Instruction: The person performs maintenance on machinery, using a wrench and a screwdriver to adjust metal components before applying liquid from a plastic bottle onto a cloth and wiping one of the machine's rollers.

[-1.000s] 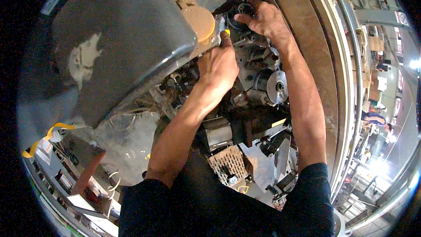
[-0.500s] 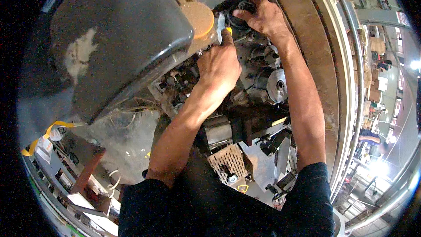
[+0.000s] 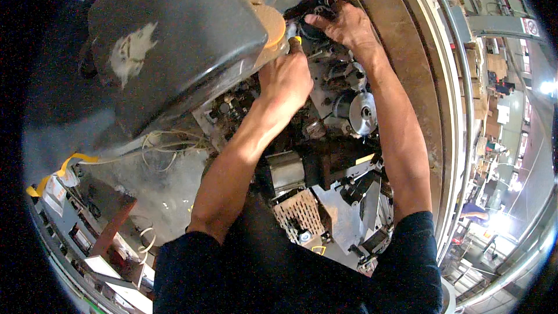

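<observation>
My left hand (image 3: 286, 81) reaches into an open machine, its index finger (image 3: 296, 48) stretched up against a small yellow piece (image 3: 298, 40). The other fingers curl underneath, where the hand hides them and anything they hold. Farther up and to the right, my right hand (image 3: 350, 30) grips a dark round part (image 3: 314, 30), thumb laid across its near side. Its fingertips are partly lost behind the part. Below the right hand sit metal cylinders, the nearest a shiny round motor or pulley (image 3: 364, 113).
A large dark machine cover (image 3: 174, 29) with an orange-rimmed knob (image 3: 274, 26) overhangs the left side. A tan metal frame edge (image 3: 407, 52) runs along the right. Thin loose cables (image 3: 168, 139) hang at lower left. Below lies a perforated plate (image 3: 297, 214). Another person (image 3: 474, 214) is far right.
Both hands keep nearly the same places in the machine; the left index finger still touches the yellow piece. The whole view has shifted slightly, and the cover appears farther right.
</observation>
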Motion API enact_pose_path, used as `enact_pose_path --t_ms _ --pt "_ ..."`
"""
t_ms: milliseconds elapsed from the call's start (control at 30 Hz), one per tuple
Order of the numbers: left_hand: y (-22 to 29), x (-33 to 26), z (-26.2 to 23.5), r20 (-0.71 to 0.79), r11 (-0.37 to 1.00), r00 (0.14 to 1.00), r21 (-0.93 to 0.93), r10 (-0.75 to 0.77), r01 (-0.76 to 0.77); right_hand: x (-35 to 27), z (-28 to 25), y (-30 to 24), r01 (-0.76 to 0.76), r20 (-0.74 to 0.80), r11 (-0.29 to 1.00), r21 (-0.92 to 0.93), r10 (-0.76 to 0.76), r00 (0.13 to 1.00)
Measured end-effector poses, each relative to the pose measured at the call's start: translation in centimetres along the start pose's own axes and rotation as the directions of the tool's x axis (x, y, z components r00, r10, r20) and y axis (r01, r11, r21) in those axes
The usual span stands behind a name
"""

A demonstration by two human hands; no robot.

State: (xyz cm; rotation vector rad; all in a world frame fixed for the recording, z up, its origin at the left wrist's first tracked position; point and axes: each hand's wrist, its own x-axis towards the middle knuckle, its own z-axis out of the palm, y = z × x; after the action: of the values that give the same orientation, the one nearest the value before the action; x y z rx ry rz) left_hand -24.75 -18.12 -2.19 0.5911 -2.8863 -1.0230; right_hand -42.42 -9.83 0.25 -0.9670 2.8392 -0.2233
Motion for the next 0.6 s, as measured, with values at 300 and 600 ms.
enact_pose_path --t_ms 300,600 --pt "0.6 0.0 -0.5 0.024 1.000 1.000 0.013 -0.008 0.008 -1.3 -1.3 1.0 0.112 0.129 0.994 -0.003 -0.111 0.985" --pt "1.6 -0.9 -1.3 0.042 1.000 0.999 -0.010 -0.026 0.026 -0.5 -0.7 3.1 0.171 0.162 0.983 0.070 -0.180 0.970"
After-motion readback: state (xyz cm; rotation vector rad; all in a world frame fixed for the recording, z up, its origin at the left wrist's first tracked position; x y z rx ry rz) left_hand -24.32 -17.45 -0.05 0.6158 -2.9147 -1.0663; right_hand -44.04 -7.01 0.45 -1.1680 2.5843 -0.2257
